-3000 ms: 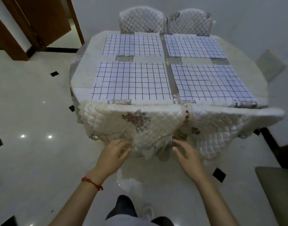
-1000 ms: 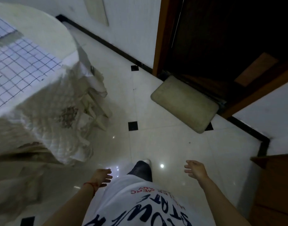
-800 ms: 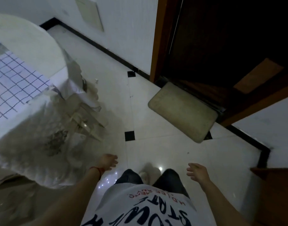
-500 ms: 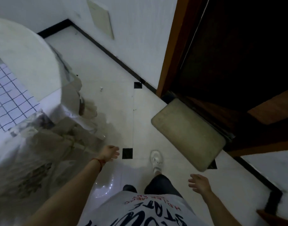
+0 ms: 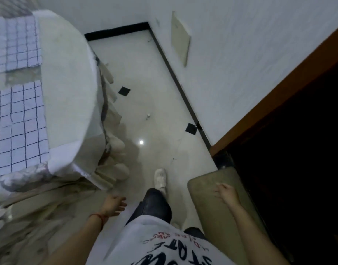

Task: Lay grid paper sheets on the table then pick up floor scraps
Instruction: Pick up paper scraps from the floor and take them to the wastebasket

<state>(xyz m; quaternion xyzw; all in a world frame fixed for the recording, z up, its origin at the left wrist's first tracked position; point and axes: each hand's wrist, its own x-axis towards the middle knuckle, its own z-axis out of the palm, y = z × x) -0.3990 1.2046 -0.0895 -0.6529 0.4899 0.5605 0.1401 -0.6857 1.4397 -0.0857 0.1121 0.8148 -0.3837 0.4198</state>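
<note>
1 small scrap (image 5: 148,116) well beyond both empty hands

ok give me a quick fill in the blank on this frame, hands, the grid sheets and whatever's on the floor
1. The grid paper sheets lie on the ____.
2. Both the left hand and the right hand hold ____.
3. A small white scrap lies on the ____, ahead of the white shoe.
4. The beige mat lies in front of the dark ____.

Missing words: table; nothing; floor; doorway
</note>
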